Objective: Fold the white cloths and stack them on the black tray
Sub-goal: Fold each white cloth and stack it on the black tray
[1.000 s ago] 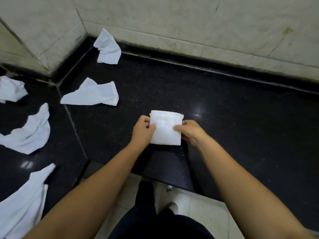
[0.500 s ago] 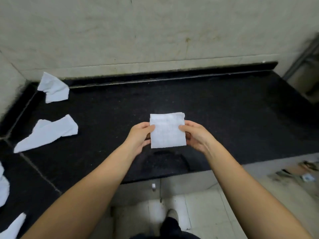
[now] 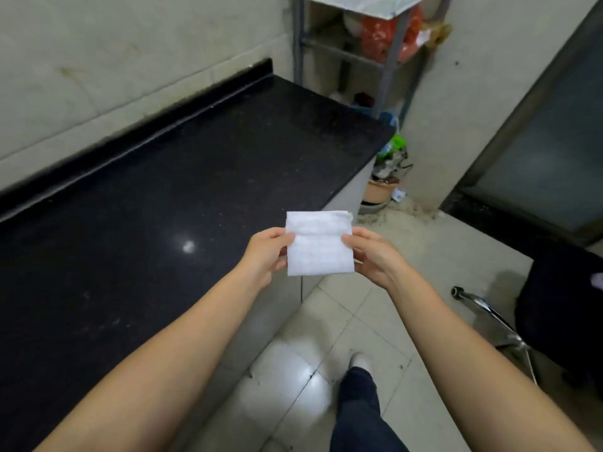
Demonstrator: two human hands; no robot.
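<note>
Folded white cloth (image 3: 319, 244) held in the air between both hands, at the right-hand end of the black countertop (image 3: 163, 203) and partly over the tiled floor (image 3: 326, 337). The left hand (image 3: 266, 256) pinches the cloth's left edge, thumb on the near face and the other fingers curled behind it; the right hand (image 3: 372, 256) pinches the right edge in the same way. The cloth is a compact, nearly square packet with a narrow flap lying across its top, touching nothing but the two hands.

Progress, as judged from this view: the folding of this one cloth appears finished, since no loose corner hangs free. The stacking step is not yet done for it. No black tray can be identified with certainty; a dark object (image 3: 561, 308) stands at the right edge beside a chrome leg (image 3: 486, 308), possibly a seat or a surface bearing the tray, but the view there is too cropped to tell. No other white cloths and no stack show here, so how many are done or left cannot be counted. A metal shelf rack (image 3: 359, 44) with orange bags stands beyond the counter's end.
</note>
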